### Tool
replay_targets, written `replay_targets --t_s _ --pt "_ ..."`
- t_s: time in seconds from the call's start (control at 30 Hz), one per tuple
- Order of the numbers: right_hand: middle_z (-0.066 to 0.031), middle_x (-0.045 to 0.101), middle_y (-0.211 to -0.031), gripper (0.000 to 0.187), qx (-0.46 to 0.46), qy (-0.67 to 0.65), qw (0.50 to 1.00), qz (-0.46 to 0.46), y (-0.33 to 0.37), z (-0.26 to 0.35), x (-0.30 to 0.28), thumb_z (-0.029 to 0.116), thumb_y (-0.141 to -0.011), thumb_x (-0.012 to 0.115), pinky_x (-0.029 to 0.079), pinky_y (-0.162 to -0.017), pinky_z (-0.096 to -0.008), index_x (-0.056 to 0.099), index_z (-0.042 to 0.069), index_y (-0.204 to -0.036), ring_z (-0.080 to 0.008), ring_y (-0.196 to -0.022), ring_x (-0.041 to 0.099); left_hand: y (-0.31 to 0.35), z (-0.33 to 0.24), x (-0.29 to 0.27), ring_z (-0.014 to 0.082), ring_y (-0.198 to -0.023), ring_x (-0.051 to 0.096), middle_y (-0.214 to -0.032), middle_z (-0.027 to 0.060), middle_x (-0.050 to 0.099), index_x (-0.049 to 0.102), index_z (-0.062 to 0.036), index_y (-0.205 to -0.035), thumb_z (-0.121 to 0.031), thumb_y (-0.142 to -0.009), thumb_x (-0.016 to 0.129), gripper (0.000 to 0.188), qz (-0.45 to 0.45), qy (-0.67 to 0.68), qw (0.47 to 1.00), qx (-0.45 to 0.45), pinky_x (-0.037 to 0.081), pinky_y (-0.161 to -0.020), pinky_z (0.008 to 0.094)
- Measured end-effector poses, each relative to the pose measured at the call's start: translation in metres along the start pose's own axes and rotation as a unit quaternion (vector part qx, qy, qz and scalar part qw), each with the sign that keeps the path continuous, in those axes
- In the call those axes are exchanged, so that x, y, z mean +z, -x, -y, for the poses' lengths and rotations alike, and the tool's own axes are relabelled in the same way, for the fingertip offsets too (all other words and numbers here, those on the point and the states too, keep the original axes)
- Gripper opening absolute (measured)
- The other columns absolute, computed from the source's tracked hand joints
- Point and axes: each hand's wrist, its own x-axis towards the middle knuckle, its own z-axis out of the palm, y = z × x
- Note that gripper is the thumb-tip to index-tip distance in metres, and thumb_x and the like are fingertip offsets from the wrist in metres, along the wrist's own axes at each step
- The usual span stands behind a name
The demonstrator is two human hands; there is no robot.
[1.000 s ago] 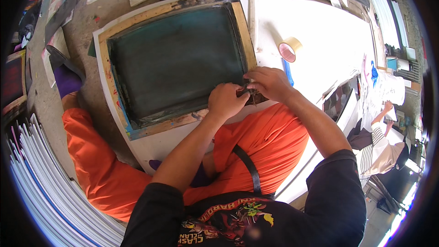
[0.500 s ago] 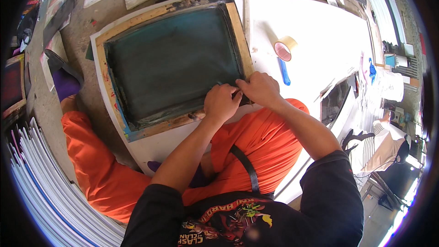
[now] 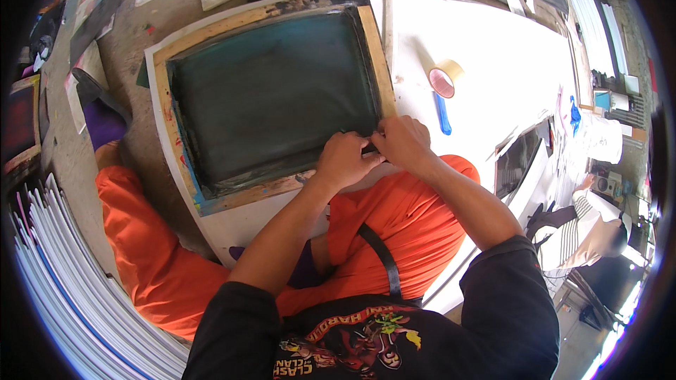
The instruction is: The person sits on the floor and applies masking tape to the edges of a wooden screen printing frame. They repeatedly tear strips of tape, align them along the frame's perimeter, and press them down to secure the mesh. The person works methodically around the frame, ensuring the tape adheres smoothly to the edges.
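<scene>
Closely, at the framed dark screen's [image 3: 274, 98] near right corner, the left hand [image 3: 345, 158] and right hand [image 3: 403, 141] are held together, fingers bent; what is gripped cannot be told. Past the frame's right edge, some room is left before the tape roll [image 3: 456, 76] and slim blue object [image 3: 441, 114].

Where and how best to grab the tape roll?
I'd pinch the upper rim of the tape roll, thumb inside the open core, fingers outside, coming from above on the person's side. It seems to stand on edge with its hollow facing that way. The blue strip lies close below, so keep clear of it.
</scene>
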Motion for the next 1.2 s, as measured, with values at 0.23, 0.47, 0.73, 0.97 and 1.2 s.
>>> replay_targets --t_s 0.23,0.47,0.73,0.97,1.2 --pt "-0.0181 0.073 -0.078 0.025 -0.059 0.011 0.998 -0.016 0.005 -0.012 0.002 0.030 -0.088 0.067 0.056 -0.073 -0.0510 0.077 0.007 -0.085 -0.0400 -0.078 0.072 0.004 0.007 0.003 0.0388 -0.114 0.063 -0.122 0.0155 0.072 0.078 -0.0055 -0.120 -0.048 -0.089 0.079 0.053 0.027 -0.012 0.999 0.036 0.051 -0.103 0.0455" --pt "-0.0175 0.074 -0.079 0.028 0.003 0.058 0.998 -0.010 0.002 -0.003 0.001 0.033 -0.090 0.068 0.058 -0.071 -0.0502 0.079 0.007 -0.086 -0.0396 -0.076 0.073 0.006 0.002 -0.001 0.0383 -0.119 0.058 -0.131 0.0144 0.068 0.076 -0.0049 -0.125 -0.051 -0.088 0.080 0.059 0.061 -0.020 0.998 0.023 0.049 -0.105 0.0464" --pt "-0.0125 0.076 -0.090 0.025 0.009 0.108 0.994 -0.034 0.003 0.000 0.014 0.032 -0.091 0.069 0.059 -0.073 -0.0473 0.077 0.009 -0.090 -0.0350 -0.083 0.075 0.003 0.008 -0.001 0.0388 -0.113 0.063 -0.122 0.0165 0.072 0.074 -0.0049 -0.130 -0.046 -0.087 0.081 0.060 0.038 0.012 0.999 0.035 0.049 -0.104 0.0458" --pt "-0.0107 0.074 -0.088 0.018 -0.080 0.156 0.976 -0.132 0.010 -0.011 0.030 0.025 -0.093 0.066 0.059 -0.073 -0.0478 0.073 0.010 -0.087 -0.0346 -0.083 0.075 0.005 -0.001 -0.003 0.0387 -0.115 0.060 -0.128 0.0156 0.067 0.073 -0.0078 -0.133 -0.055 -0.088 0.077 0.065 0.084 -0.068 0.993 0.035 0.049 -0.104 0.0464" --pt "-0.0113 0.076 -0.088 0.019 0.003 0.012 0.988 -0.156 0.005 -0.015 0.007 0.028 -0.092 0.070 0.058 -0.071 -0.0465 0.076 0.010 -0.093 -0.0335 -0.081 0.074 0.007 0.001 0.001 0.0392 -0.117 0.057 -0.133 0.0166 0.062 0.073 -0.0096 -0.135 -0.064 -0.090 0.071 0.070 0.067 -0.081 0.994 0.040 0.047 -0.106 0.0470"
